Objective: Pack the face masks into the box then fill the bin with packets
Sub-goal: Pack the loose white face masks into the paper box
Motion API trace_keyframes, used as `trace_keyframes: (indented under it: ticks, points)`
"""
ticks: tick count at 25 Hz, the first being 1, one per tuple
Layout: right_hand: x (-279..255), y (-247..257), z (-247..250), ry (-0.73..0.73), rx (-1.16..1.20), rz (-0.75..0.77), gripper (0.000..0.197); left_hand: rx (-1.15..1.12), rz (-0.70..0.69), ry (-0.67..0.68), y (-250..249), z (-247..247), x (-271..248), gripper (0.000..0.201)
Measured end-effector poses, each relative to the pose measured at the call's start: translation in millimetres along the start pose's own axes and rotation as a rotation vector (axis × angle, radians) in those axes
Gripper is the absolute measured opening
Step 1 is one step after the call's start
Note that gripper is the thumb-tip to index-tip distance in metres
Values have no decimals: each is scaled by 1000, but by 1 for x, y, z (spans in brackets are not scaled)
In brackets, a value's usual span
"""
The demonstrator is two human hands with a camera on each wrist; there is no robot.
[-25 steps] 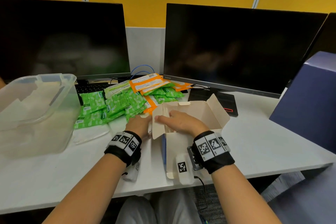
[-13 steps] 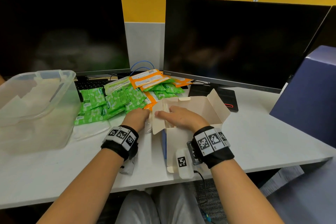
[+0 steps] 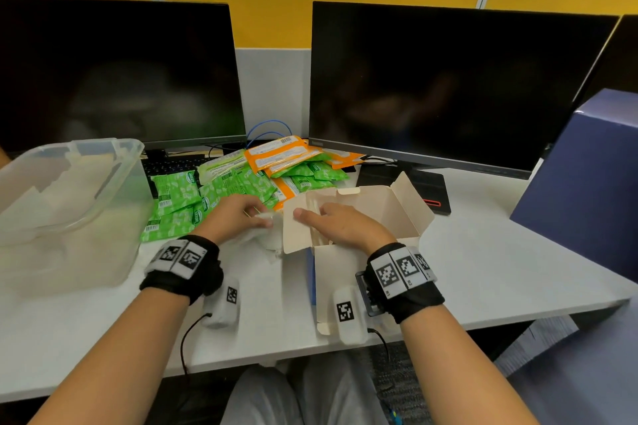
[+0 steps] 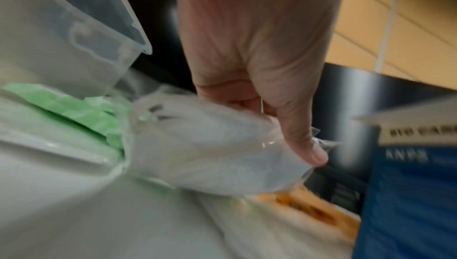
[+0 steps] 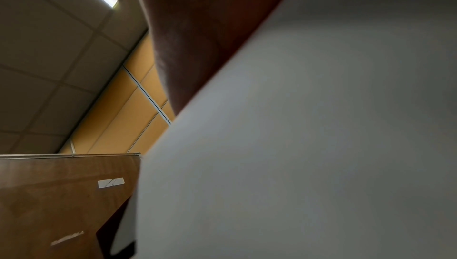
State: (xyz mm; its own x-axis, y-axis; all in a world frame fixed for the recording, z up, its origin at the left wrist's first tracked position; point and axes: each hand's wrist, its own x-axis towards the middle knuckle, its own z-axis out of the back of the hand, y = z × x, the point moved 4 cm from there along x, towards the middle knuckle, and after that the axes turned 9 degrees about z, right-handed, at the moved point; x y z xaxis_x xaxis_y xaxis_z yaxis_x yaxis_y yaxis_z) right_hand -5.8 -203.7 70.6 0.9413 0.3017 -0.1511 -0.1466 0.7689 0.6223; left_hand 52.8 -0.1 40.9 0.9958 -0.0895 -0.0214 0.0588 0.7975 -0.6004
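One clear mask packet (image 4: 210,146) in left hand (image 4: 252,52) grip, apparently beside box (image 3: 362,214)

We see the left hand (image 4: 257,63) pinching a clear plastic-wrapped face mask (image 4: 207,149), thumb pressed on its crinkled edge. A clear bin (image 4: 74,34) stands at left above green packets (image 4: 81,112). The blue box (image 4: 408,194) stands at right, orange packets (image 4: 314,210) below.

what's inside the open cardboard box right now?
In the head view, the open beige cardboard box shows pale flat sheets, likely face masks, standing along its left inner wall. The right hand lies over the opening, fingers extended, hiding the rest. The bottom is not visible.
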Motion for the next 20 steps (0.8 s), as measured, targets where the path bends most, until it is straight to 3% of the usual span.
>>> trace_keyframes:
  ticks: [3,7,10,13,16,20]
  points:
    - [-1,0,0,-7,3,-7,79,-102,-58,-153,-11,35,-1,10]
    - [-2,1,1,-44,36,8,75,-300,11,-648,-22,72,-12,20]
    - [-2,-1,7,-173,183,5,70,-585,-10,-805,-44,78,-27,18]
    - [-6,-3,16,-327,517,23,63,-871,-4,-734,-68,61,-27,10]
    - [-9,-11,24,-438,864,23,72,-1208,77,-495,-87,19,-12,18]
    - [-11,-22,30,-520,1165,83,54,-1291,152,-351,-106,-25,1,5]
